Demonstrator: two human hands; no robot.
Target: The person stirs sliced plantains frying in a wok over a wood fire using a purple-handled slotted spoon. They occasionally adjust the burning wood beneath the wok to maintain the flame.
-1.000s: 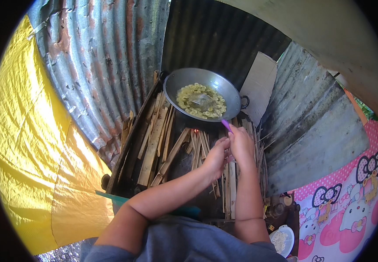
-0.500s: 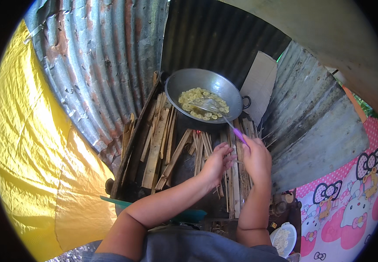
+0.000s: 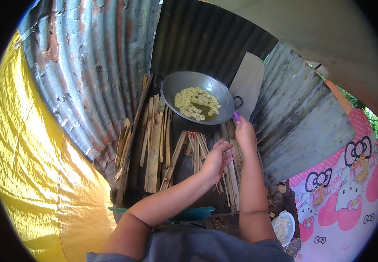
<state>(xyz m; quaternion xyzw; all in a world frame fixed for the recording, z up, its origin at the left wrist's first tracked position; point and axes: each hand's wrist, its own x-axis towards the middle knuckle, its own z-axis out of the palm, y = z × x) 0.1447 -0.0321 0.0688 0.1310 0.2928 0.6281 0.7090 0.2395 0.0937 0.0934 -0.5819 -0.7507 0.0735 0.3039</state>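
Note:
A wide metal wok point(image 3: 218, 86) holds pale yellow round slices point(image 3: 190, 97) in oil. The slices form a curved band around a darker patch of oil. My right hand point(image 3: 245, 133) is closed around the purple handle of a skimmer point(image 3: 237, 117), beside the wok's right rim. The skimmer's metal end cannot be made out now. Lower and to the left, my left hand point(image 3: 217, 160) hovers over the firewood with its fingers loosely apart. Nothing shows in it.
Split firewood point(image 3: 155, 150) lies below the wok, with a small red glow at some tips. Corrugated metal sheets point(image 3: 88, 74) and a cardboard piece point(image 3: 247, 83) stand around it. A white bowl of pale pieces point(image 3: 284, 227) sits lower right, and a green edge point(image 3: 193, 214) shows before me.
My right hand has moved up toward the wok's right handle, and the skimmer's head no longer shows among the slices. The slices have shifted, baring some oil. My left hand stays nearly in place.

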